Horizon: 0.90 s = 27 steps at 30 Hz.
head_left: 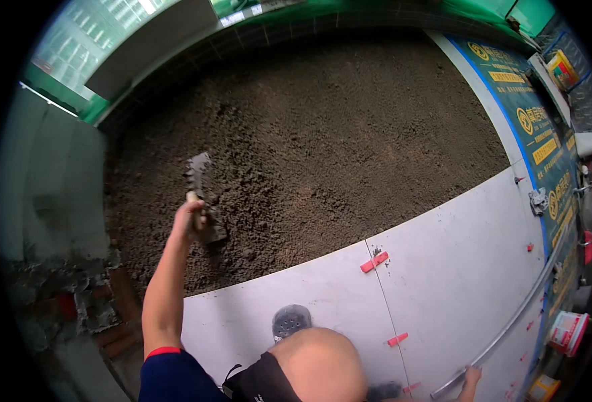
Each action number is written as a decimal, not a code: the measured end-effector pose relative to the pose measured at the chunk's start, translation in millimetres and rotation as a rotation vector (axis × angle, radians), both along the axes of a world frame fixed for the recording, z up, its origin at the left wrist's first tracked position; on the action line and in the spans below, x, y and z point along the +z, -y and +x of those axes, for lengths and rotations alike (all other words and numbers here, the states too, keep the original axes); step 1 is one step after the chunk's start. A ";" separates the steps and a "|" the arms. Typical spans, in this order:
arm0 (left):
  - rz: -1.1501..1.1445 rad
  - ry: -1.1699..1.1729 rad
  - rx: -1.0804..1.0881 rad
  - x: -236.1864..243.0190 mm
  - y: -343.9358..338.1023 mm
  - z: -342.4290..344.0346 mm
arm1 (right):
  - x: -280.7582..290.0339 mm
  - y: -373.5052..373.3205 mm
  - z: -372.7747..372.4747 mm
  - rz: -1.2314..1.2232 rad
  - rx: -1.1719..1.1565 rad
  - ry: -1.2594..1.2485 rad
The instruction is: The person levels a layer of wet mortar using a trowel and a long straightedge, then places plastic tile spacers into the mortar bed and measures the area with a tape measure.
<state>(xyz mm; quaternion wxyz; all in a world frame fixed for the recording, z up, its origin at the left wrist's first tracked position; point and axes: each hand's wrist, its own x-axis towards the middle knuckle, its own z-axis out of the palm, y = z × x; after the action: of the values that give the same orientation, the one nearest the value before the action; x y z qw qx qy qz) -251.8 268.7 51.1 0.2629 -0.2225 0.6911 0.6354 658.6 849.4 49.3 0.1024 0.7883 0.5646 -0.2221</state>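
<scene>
Along right, dark green printed sheet (544, 137) with blue edging (528, 161); crumpled grey item (538, 201) at its edge. Red-and-white bucket (568, 333) lower right, yellow container (543, 388) near it; red-and-yellow bucket (562, 69) upper right. Upper left, pale building (85, 40) outside. Far left, grey wall (51, 181), reddish bricks (118, 342) low down.

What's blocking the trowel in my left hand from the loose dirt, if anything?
Nothing visible. Your left hand holds the trowel over the loose dirt, possibly touching it; the pale tiles lie clear of it.

Trowel handle (192, 197) partly hidden inside left hand (190, 219).
</scene>
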 end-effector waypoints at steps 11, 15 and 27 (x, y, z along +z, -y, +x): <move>-1.311 -0.685 -0.259 79.4 34.8 -72.6 | 208.3 -74.8 -414.4 0.078 1.065 0.026; -0.266 -0.694 -0.133 109.7 -25.5 -116.4 | 227.0 -59.6 -535.4 0.052 1.284 -0.124; 0.413 0.050 -0.855 183.0 -444.3 41.5 | 234.2 -5.0 -736.3 -0.115 1.499 -0.818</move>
<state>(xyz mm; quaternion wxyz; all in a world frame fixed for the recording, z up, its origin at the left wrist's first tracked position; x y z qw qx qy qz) -210.3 713.1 234.1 0.5560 0.1233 0.5735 0.5888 -77.7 854.4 283.6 0.0502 0.0579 0.9173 -0.3909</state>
